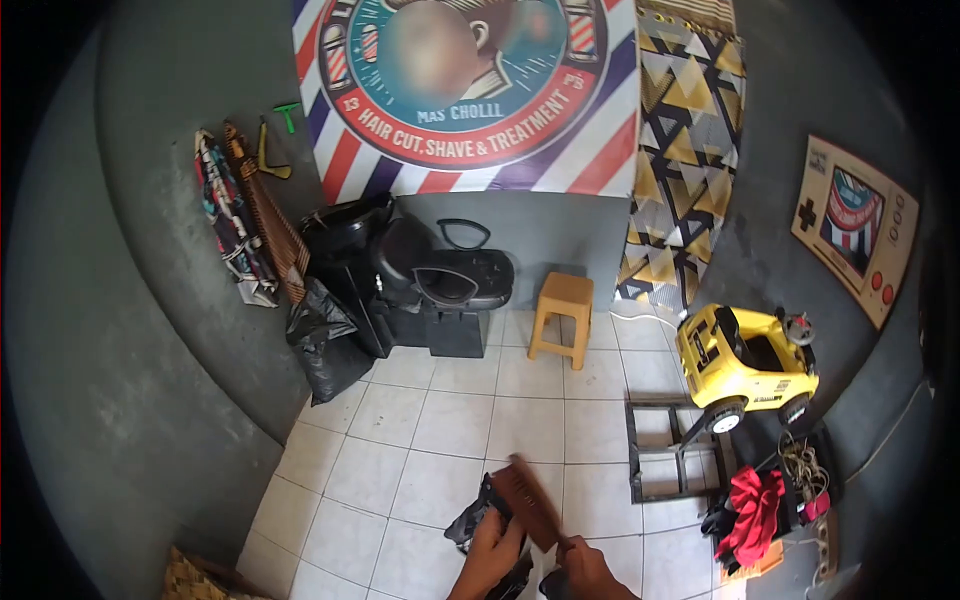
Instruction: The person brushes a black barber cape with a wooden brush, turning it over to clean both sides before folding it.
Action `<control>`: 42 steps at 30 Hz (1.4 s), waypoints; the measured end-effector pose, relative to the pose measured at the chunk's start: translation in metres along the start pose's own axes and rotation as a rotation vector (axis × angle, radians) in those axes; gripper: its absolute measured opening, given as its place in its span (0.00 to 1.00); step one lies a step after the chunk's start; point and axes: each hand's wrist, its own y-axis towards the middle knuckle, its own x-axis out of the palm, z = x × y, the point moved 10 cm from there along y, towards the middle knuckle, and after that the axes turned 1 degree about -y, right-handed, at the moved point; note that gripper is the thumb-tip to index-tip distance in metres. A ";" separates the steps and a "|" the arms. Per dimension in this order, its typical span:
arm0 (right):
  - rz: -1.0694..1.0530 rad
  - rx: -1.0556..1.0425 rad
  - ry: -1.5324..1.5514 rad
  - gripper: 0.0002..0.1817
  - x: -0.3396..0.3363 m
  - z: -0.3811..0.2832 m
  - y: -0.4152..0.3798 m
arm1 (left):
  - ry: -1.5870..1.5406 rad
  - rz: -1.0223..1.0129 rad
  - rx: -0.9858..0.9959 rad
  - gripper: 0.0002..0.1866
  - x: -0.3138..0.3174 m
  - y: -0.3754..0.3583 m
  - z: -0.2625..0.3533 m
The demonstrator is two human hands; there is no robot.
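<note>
A brown brush point(528, 503) with a broad flat head is held up near the bottom centre, its head pointing up and left. My right hand point(588, 568) is closed round its handle. Just left of the brush head, my left hand point(493, 549) has its fingers bent together beside a black plastic bag point(466, 523), which it grips. Part of the bag lies behind the hand and the brush.
A black wash chair point(460, 280) stands by the back wall, with a full black bag point(330, 345) at its left. Right of it are a tan stool point(565, 300), a yellow toy car point(745, 360), a metal frame point(640, 455) and a red cloth point(752, 515).
</note>
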 end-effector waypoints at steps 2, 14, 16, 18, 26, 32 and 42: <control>-0.034 0.056 -0.060 0.17 0.007 0.021 -0.001 | -0.186 0.008 -0.048 0.14 -0.003 0.008 -0.015; -0.238 0.591 -0.446 0.22 0.005 0.420 -0.069 | 0.228 -0.073 0.178 0.15 0.042 0.029 0.084; 0.033 0.476 -0.137 0.21 -0.056 0.236 -0.001 | 0.390 -0.063 0.067 0.17 0.053 0.054 0.043; 0.083 0.473 0.152 0.21 -0.068 0.173 0.027 | 0.571 -0.137 0.156 0.15 0.065 0.068 0.013; -0.248 0.381 -0.137 0.18 -0.062 0.214 0.050 | 0.759 -0.153 0.264 0.10 0.114 0.071 0.114; -0.326 0.531 -0.390 0.22 -0.081 0.439 -0.032 | 0.747 0.014 0.104 0.06 0.075 0.081 0.101; -0.513 0.341 0.506 0.23 -0.121 0.174 0.147 | 0.783 -0.550 0.181 0.13 0.139 0.124 0.062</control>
